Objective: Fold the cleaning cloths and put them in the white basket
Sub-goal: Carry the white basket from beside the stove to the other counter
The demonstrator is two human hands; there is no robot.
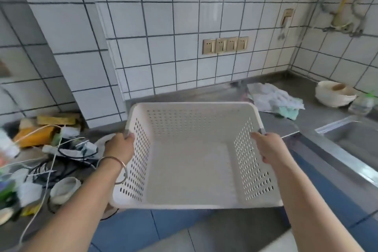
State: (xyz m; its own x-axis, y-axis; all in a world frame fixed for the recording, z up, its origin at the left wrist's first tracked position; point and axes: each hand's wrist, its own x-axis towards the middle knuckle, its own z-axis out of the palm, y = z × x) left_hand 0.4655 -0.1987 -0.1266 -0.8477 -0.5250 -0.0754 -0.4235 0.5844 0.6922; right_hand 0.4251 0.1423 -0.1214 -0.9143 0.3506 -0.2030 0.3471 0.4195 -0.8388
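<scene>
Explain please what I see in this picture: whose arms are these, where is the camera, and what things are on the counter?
There is no machine here. A person wears a wide-angle camera on the head, so you look forward and down along their own two bare arms. The left hand and the right hand each grip one side of the white basket, which is empty and held at the front of the grey counter. Behind it, further right, lies a crumpled heap of cleaning cloths, not yet folded, and past them a pale bowl. At the far right is a steel sink. On the left lies a clutter of cables and sponges.
</scene>
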